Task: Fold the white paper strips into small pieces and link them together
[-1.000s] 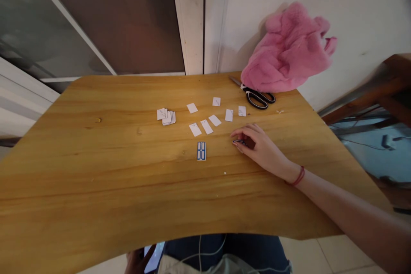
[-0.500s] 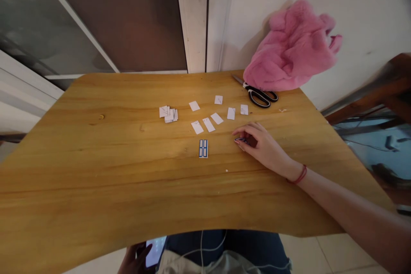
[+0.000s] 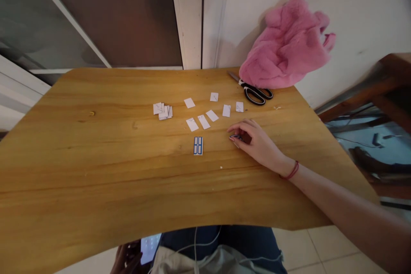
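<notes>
Right arm [image 3: 340, 201] stretched forward, left hand [image 3: 126, 262] low and half hidden.
The arm slants in from the lower right, its wrist [image 3: 290, 169] nearly straight, to the right hand [image 3: 260, 144] — fingers curved over together, thumb [image 3: 241, 144] set opposite them in a pinch. The left hand sits at the lower left, dim and cut off by the frame — its finger pose hard to read.
</notes>
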A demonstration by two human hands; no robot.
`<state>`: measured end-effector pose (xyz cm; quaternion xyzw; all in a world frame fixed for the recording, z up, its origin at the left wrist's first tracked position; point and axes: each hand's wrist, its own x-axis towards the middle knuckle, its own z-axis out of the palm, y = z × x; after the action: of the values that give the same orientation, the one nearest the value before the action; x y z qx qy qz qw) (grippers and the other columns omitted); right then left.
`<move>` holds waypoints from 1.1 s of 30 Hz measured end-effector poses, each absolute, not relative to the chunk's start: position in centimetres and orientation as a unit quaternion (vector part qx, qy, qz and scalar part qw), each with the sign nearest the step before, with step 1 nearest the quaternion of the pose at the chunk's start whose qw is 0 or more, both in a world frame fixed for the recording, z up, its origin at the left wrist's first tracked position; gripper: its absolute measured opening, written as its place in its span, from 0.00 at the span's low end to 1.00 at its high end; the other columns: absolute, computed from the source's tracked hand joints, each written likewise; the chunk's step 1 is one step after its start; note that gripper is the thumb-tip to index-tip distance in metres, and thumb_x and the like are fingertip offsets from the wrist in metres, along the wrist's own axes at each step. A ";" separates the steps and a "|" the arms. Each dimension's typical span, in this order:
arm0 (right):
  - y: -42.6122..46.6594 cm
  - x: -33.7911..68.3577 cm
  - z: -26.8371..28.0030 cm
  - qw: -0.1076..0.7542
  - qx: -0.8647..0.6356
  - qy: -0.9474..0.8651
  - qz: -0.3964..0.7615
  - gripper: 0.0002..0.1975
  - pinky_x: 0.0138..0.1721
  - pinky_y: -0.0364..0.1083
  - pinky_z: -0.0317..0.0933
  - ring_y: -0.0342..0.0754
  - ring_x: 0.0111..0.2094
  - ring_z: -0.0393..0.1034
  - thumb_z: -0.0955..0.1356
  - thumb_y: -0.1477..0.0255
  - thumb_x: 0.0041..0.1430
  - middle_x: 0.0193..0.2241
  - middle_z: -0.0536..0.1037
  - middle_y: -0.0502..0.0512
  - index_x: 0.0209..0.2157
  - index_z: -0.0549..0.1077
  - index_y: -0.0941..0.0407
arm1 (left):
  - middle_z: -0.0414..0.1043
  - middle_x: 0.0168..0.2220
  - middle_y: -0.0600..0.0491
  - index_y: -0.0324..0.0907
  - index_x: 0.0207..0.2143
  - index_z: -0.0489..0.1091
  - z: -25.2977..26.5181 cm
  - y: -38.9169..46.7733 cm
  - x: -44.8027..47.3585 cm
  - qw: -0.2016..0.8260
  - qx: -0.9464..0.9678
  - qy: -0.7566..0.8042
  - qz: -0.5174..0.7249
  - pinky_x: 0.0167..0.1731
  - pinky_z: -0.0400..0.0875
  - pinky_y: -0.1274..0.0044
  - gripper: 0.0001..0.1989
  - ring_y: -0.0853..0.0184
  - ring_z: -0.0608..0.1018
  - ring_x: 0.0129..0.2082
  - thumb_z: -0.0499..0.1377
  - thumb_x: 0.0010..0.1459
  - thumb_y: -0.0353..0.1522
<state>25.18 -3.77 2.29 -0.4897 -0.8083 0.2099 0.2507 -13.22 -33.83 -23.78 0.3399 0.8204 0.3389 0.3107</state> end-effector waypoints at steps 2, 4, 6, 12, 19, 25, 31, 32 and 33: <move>-3.8 25.2 2.3 0.251 -0.488 -0.809 0.209 0.08 0.40 0.50 0.58 0.49 0.37 0.62 0.65 0.75 0.55 0.32 0.69 0.54 0.38 0.70 0.53 | 0.67 0.30 0.50 0.45 0.29 0.68 -23.8 -34.1 -13.3 0.312 0.356 0.816 0.331 0.24 0.71 0.69 0.32 0.57 0.73 0.28 0.56 0.28 0.60; -3.8 25.2 2.3 0.251 -0.488 -0.810 0.209 0.08 0.41 0.49 0.58 0.49 0.37 0.62 0.65 0.75 0.55 0.32 0.69 0.54 0.38 0.70 0.53 | 0.66 0.31 0.50 0.46 0.29 0.68 -23.8 -34.2 -13.4 0.315 0.362 0.814 0.328 0.24 0.71 0.69 0.31 0.58 0.73 0.28 0.56 0.29 0.59; -3.8 25.2 2.3 0.251 -0.487 -0.810 0.209 0.08 0.41 0.49 0.58 0.49 0.37 0.62 0.65 0.75 0.55 0.32 0.69 0.54 0.38 0.70 0.54 | 0.66 0.31 0.50 0.46 0.30 0.68 -23.9 -34.2 -13.7 0.326 0.357 0.807 0.339 0.23 0.71 0.70 0.29 0.58 0.73 0.28 0.59 0.30 0.57; -3.8 25.3 2.2 0.251 -0.486 -0.812 0.205 0.08 0.40 0.49 0.58 0.49 0.36 0.62 0.65 0.75 0.55 0.32 0.68 0.53 0.38 0.70 0.54 | 0.66 0.32 0.51 0.45 0.31 0.69 -24.0 -34.2 -14.5 0.393 0.341 0.788 0.329 0.28 0.73 0.69 0.28 0.57 0.74 0.31 0.64 0.26 0.51; -3.8 25.2 2.2 0.249 -0.491 -0.809 0.203 0.08 0.40 0.49 0.58 0.49 0.37 0.62 0.65 0.74 0.55 0.32 0.68 0.54 0.38 0.70 0.54 | 0.66 0.33 0.52 0.46 0.32 0.69 -24.9 -34.5 -15.1 0.399 0.315 0.795 0.331 0.32 0.73 0.69 0.28 0.58 0.75 0.32 0.65 0.27 0.49; -3.7 25.2 2.3 0.248 -0.490 -0.810 0.206 0.08 0.39 0.49 0.59 0.49 0.36 0.62 0.65 0.74 0.55 0.32 0.69 0.54 0.38 0.70 0.53 | 0.65 0.29 0.54 0.44 0.29 0.70 -24.8 -34.4 -15.5 0.431 0.309 0.787 0.317 0.26 0.73 0.70 0.26 0.62 0.74 0.26 0.67 0.25 0.47; -3.7 25.3 2.2 0.243 -0.493 -0.811 0.200 0.07 0.39 0.49 0.59 0.49 0.36 0.62 0.65 0.74 0.55 0.32 0.69 0.53 0.38 0.70 0.53 | 0.63 0.29 0.52 0.42 0.26 0.69 -24.3 -33.7 -13.4 0.343 0.353 0.820 0.291 0.33 0.71 0.67 0.23 0.60 0.72 0.30 0.57 0.38 0.53; -3.7 25.3 2.2 0.244 -0.493 -0.811 0.201 0.07 0.39 0.49 0.59 0.49 0.36 0.62 0.65 0.74 0.55 0.32 0.69 0.53 0.38 0.70 0.53 | 0.63 0.29 0.52 0.42 0.26 0.69 -24.2 -33.6 -13.2 0.333 0.357 0.826 0.282 0.34 0.70 0.66 0.23 0.60 0.72 0.30 0.56 0.40 0.53; -3.7 25.3 2.2 0.245 -0.492 -0.811 0.201 0.07 0.39 0.49 0.59 0.49 0.36 0.62 0.65 0.74 0.55 0.32 0.69 0.53 0.38 0.70 0.53 | 0.63 0.29 0.52 0.42 0.26 0.69 -24.1 -33.4 -13.1 0.324 0.361 0.831 0.274 0.34 0.70 0.66 0.22 0.60 0.71 0.30 0.55 0.41 0.52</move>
<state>25.27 -3.74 2.24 -0.4916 -0.8110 0.2014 0.2450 -13.06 -33.38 -24.09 0.3607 0.8305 0.2738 0.3244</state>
